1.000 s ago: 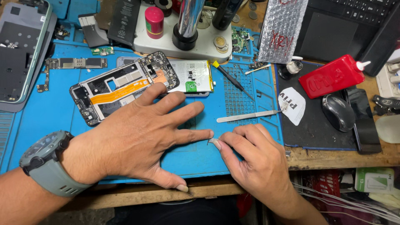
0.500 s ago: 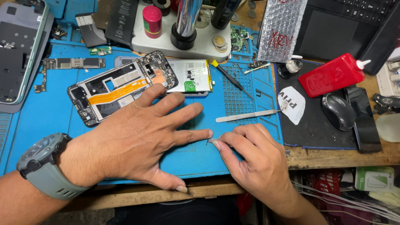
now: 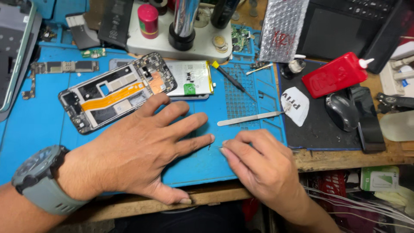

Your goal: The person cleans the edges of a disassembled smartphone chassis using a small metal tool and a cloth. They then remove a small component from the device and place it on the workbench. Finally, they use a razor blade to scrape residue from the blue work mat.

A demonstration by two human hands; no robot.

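My left hand (image 3: pixel 142 151) lies flat on the blue work mat (image 3: pixel 39 129), fingers spread, with a grey watch on its wrist. My right hand (image 3: pixel 258 164) rests on the mat's front edge, its fingertips meeting the left index fingertip over something too small to make out. An opened phone frame (image 3: pixel 108 92) with an orange flex cable lies just beyond my left fingers, beside a white battery (image 3: pixel 189 77). Metal tweezers (image 3: pixel 250 117) lie just past my right hand.
A yellow-tipped screwdriver (image 3: pixel 228 77), a circuit board (image 3: pixel 64 67), a white tool stand (image 3: pixel 172 43) with a pink-capped jar, a bubble-wrap bag (image 3: pixel 282 30), a red bottle (image 3: pixel 336 75), a mouse (image 3: pixel 343 112) and a laptop (image 3: pixel 345 21) surround the mat. A phone body (image 3: pixel 13 56) sits at left.
Both hands stay in the same place, fingertips together. The view has shifted only slightly.
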